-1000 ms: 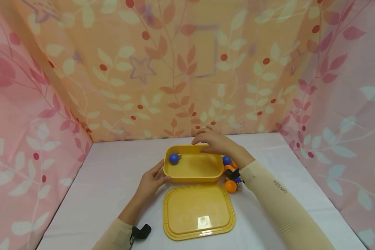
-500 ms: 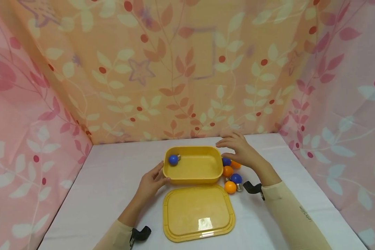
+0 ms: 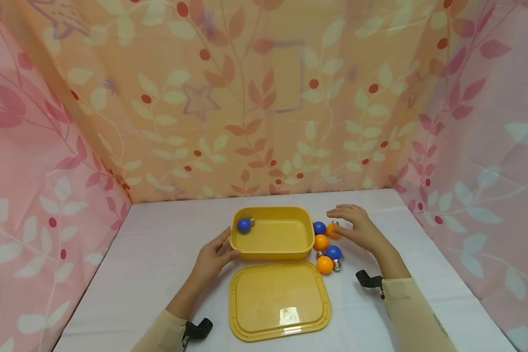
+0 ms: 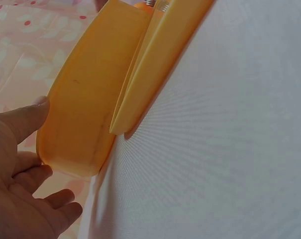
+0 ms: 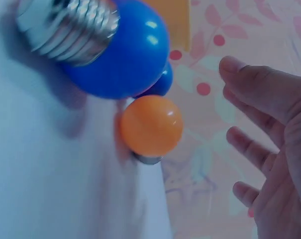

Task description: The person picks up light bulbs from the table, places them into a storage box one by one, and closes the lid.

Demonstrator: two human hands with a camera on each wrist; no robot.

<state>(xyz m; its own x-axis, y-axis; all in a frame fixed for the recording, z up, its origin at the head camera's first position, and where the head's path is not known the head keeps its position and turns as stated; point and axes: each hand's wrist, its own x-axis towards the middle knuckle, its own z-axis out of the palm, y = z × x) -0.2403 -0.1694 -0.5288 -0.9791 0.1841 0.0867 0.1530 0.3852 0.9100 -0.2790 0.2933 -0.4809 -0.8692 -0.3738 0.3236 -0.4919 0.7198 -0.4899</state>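
Note:
A yellow plastic box (image 3: 275, 255) stands on the white cloth. My left hand (image 3: 213, 256) holds its left end, thumb near the front corner and a finger along the side; its other fingers hang loose in the left wrist view. Inside the box, at the left, lies a blue light bulb (image 3: 244, 225). My right hand (image 3: 358, 227) hovers beside the box with nothing in it, fingers spread apart. Its thumb overlaps an orange bulb (image 3: 333, 231) in the head view. That orange bulb (image 5: 151, 126) stands apart from the fingers in the right wrist view.
Several more bulbs lie along the box's right side: a blue one (image 3: 319, 228), an orange one (image 3: 321, 242), another blue (image 3: 333, 252) and another orange (image 3: 324, 264). A yellow lid (image 3: 279, 298) lies flat before the box. Patterned curtains (image 3: 246, 98) enclose the table.
My right hand has drawn back from over the box, moving right and toward me to the bulbs. The left hand and the box have stayed in place.

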